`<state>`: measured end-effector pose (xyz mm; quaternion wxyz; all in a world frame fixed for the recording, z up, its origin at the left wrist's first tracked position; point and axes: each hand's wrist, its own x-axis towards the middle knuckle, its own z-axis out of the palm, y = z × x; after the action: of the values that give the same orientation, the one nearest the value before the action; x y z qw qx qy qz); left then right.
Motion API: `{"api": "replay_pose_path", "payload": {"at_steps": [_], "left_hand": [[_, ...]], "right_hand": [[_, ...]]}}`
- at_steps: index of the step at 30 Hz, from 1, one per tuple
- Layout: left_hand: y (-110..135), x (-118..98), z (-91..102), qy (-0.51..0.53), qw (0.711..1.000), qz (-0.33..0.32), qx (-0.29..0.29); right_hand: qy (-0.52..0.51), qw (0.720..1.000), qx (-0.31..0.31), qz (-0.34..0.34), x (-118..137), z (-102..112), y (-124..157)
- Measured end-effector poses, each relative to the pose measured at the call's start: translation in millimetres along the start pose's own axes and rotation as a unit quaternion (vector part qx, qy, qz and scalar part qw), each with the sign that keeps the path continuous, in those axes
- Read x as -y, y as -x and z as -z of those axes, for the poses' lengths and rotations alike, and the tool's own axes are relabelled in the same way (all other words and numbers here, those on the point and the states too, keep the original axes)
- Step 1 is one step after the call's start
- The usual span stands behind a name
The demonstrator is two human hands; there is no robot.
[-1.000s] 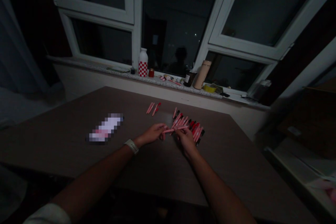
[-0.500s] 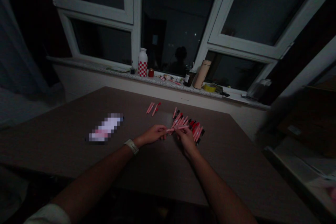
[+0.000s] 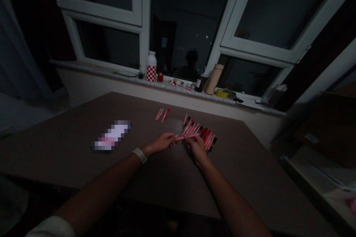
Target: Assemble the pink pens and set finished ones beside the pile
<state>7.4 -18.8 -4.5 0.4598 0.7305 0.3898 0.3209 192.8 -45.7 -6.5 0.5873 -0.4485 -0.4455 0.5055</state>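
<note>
Pink pen (image 3: 180,138) sits pinched between both hands just over the brown table (image 3: 69,137): the left hand (image 3: 160,143), pale watch (image 3: 139,154) on its wrist, has its fingertips closed on one end, and the right hand (image 3: 196,145) curls its fingers shut on the other end. Right behind the right hand lies a pile of pink and red pens (image 3: 204,133), a few loose pens (image 3: 162,114) lie apart further back, and on the windowsill (image 3: 94,67) a red-checked bottle (image 3: 151,67) and a beige flask (image 3: 214,79) stand upright.

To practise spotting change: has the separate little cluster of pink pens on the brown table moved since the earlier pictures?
No: pink pen cluster stays below the red-and-white checked bottle.
</note>
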Motion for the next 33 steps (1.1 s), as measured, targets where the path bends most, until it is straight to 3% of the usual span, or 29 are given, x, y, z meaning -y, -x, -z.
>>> {"api": "replay_pose_path", "payload": {"at_steps": [11, 33], "left_hand": [[2.4, -1.3, -2.2, 0.043, 0.999, -0.007, 0.017], [1.0, -1.2, 1.2, 0.016, 0.999, -0.027, 0.027]], "right_hand": [[0.002, 1.000, 0.006, -0.001, 2.7, 0.0, 0.5], [-0.005, 1.000, -0.003, -0.005, 7.0, -0.8, 2.9]]}}
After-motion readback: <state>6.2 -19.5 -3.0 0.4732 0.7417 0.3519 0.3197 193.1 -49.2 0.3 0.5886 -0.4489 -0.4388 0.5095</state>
